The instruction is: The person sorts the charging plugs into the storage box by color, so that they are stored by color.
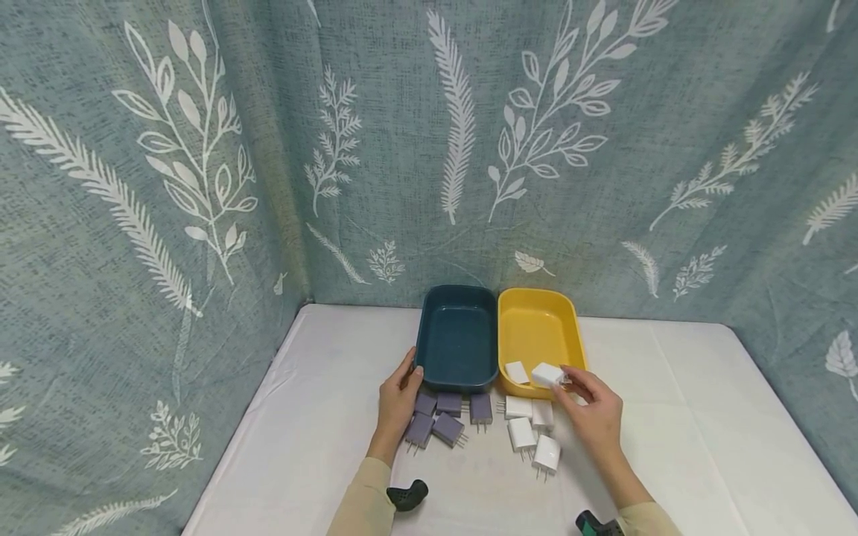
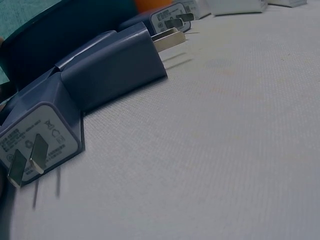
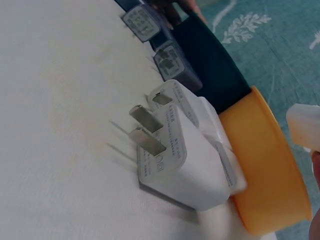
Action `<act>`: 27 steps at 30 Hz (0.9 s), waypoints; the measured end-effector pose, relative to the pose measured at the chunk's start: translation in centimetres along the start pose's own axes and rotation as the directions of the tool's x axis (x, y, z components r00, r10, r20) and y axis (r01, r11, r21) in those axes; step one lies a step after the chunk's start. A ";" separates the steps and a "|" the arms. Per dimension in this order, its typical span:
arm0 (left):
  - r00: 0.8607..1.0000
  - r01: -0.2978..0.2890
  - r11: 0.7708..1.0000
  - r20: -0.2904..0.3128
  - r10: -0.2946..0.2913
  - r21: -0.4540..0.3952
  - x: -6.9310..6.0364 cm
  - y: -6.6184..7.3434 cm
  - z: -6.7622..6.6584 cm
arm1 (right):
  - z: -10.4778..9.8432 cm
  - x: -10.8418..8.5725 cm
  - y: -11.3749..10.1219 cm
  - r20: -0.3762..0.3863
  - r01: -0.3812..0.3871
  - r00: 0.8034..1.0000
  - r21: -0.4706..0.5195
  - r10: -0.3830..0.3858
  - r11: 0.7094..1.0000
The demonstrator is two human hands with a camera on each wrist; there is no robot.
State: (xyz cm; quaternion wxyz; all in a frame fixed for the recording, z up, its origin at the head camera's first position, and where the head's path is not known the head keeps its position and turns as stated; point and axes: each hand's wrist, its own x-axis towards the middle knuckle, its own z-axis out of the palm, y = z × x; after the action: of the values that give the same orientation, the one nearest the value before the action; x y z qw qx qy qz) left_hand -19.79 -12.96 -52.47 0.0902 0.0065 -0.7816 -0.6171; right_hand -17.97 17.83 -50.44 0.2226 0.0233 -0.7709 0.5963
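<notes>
My right hand point(image 1: 596, 413) pinches a white charger plug point(image 1: 547, 374) between thumb and fingers, above the near edge of the yellow tray point(image 1: 575, 327). That plug point(image 3: 304, 125) also shows at the right of the right wrist view. Inside the yellow tray lies another white charger plug point(image 1: 516, 372). My left hand point(image 1: 397, 402) rests at the near left corner of the dark blue tray point(image 1: 459, 335), its fingers along the outer wall. Several purple-grey charger plugs point(image 1: 447, 429) lie before the blue tray; several white ones point(image 1: 521, 434) lie before the yellow tray.
The two trays stand side by side at the back of the white-covered table point(image 1: 670, 417). A patterned blue-green curtain point(image 1: 402, 149) hangs behind and along both sides. Prongs on many of the loose plugs point toward me.
</notes>
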 end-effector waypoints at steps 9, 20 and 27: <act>1.000 0.005 1.000 -0.002 -0.005 -0.001 0.0 -0.1 0.0 | 0.4 0.6 1.5 -0.019 0.023 1.000 -0.029 -0.024 0.999; 1.000 -0.005 1.000 0.000 0.005 -0.011 0.1 -0.2 0.0 | 0.6 1.2 2.0 -0.067 0.026 0.997 -0.034 -0.029 0.999; 1.000 -0.014 1.000 -0.004 0.014 -0.004 0.1 -0.2 0.0 | 1.0 1.4 2.2 -0.086 -0.014 0.996 0.000 0.014 1.000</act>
State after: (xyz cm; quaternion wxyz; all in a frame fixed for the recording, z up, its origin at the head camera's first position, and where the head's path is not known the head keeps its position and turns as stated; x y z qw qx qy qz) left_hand -19.90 -12.99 -52.67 0.0960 0.0020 -0.7802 -0.6181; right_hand -20.23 17.85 -52.07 0.2517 -0.0079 -0.7611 0.5978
